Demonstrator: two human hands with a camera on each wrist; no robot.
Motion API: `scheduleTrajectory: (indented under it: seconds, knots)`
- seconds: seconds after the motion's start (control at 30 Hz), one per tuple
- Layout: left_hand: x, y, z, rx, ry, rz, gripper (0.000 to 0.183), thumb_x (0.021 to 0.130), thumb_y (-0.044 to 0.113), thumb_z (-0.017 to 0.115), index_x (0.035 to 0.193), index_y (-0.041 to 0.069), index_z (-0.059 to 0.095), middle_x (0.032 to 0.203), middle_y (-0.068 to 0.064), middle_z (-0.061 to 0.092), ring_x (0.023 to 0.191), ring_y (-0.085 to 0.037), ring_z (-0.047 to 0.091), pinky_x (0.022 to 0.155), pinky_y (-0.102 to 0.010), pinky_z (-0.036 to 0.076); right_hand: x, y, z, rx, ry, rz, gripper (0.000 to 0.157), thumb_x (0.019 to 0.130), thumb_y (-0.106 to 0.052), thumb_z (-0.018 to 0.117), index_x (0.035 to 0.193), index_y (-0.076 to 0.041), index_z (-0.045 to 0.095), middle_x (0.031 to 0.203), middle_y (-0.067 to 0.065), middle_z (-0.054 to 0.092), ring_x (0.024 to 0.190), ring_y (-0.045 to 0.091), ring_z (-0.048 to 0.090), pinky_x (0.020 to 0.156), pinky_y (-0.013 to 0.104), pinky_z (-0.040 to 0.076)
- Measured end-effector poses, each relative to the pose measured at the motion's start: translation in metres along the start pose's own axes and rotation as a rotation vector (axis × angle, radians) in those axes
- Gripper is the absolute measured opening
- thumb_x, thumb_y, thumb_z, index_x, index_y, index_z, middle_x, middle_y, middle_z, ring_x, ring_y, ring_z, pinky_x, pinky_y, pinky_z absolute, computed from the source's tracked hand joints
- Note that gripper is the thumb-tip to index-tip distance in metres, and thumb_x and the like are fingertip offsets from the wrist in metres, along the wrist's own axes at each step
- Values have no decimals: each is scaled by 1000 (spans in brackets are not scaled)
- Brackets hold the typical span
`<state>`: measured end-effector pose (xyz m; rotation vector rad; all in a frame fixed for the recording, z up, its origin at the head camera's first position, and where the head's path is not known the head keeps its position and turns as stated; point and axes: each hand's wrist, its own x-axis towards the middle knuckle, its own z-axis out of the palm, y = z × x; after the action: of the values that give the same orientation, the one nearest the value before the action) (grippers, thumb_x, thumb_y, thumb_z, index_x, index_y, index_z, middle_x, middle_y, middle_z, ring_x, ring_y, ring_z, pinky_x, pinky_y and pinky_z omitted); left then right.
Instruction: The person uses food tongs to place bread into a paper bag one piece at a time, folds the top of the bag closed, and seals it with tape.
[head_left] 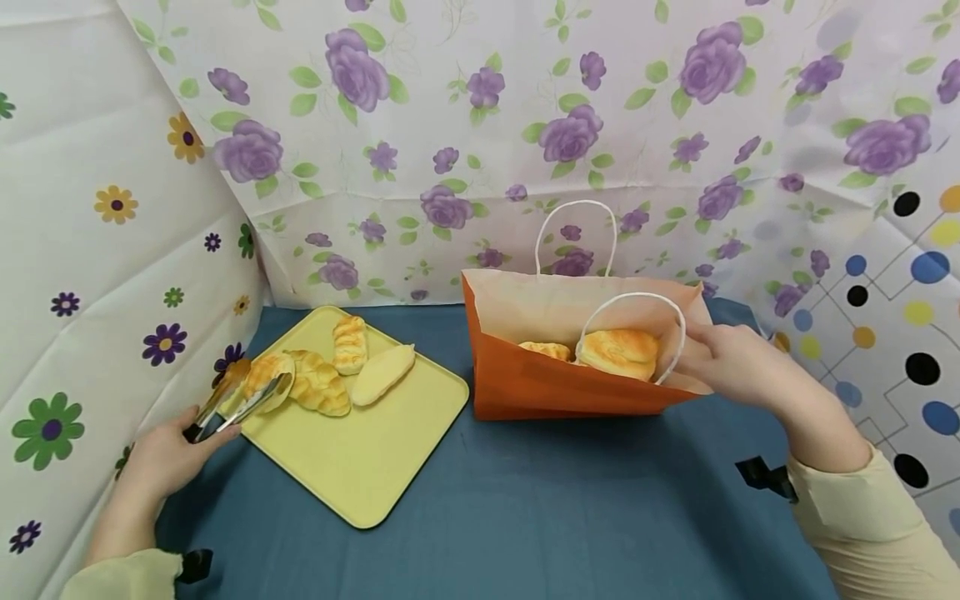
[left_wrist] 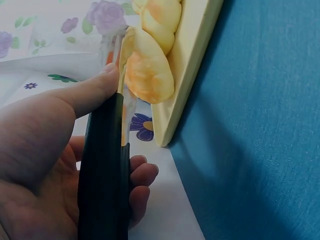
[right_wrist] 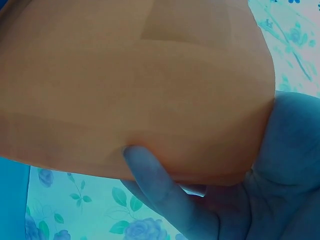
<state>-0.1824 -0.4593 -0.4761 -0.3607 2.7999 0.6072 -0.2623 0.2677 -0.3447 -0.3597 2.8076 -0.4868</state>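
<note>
Flower-printed sheets (head_left: 450,154) back a blue surface (head_left: 540,508). Toward eight o'clock, the left grip (head_left: 167,454) is curled round tongs (head_left: 247,408) flanking an oval bread (head_left: 272,369) at the yellow tray's (head_left: 375,467) ten o'clock; whether they clamp it, I cannot tell. Toward four o'clock, the right grip (head_left: 738,358) pinches an orange bag's (head_left: 540,392) side. Picking up that bread seems the step; next calls for a gentle squeeze and lift. No brand, label or writing is legible.
</note>
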Motion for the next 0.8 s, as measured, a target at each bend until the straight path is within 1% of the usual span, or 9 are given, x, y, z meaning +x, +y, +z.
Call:
scheduleTrajectory:
  seconds: [0.17,0.23,0.33,0.43,0.5,0.63,0.8]
  knots:
    - [4,-1,1,0,-28,-17,114,104,72,49,156,-23,12,151,-54,22,133,-73,33,103,-78,37,0,1,0,7,-4,1,82,110,-53,57,165,4,33,84,4,63,72,21,58,63,39,45]
    - [6,-1,3,-5,-25,-18,113,105,71,49,155,-24,12,151,-55,22,134,-73,32,105,-78,36,0,2,0,9,-4,1,82,110,-53,56,165,3,33,83,4,63,72,21,58,63,39,45]
    - [8,-2,6,-10,-17,4,112,105,68,50,154,-25,14,150,-55,24,133,-72,34,105,-77,36,0,3,0,3,0,-5,80,110,-52,56,165,2,34,85,3,64,73,21,58,63,39,45]
    - [9,-3,9,-5,-21,33,110,106,66,51,154,-26,15,149,-56,25,132,-72,36,104,-77,37,0,2,-1,4,-2,-6,79,111,-51,56,166,1,35,81,4,61,71,21,57,62,39,44]
    - [10,-4,10,-4,-35,37,110,106,66,51,155,-26,15,148,-56,27,130,-72,38,103,-76,38,1,1,-1,8,-4,-5,78,110,-51,56,165,0,36,78,4,57,69,22,56,62,39,43]
    - [10,-2,9,-30,-70,-6,111,105,69,50,158,-20,11,151,-55,23,133,-72,35,105,-76,36,1,0,-1,6,-1,-3,81,109,-55,58,165,-1,36,76,4,52,70,22,54,62,39,42]
    - [9,1,8,-57,-83,-53,110,104,72,48,159,-16,11,152,-54,20,135,-72,30,107,-76,34,2,0,-1,-3,6,1,87,106,-61,60,165,-1,38,87,6,63,78,25,58,66,41,45]
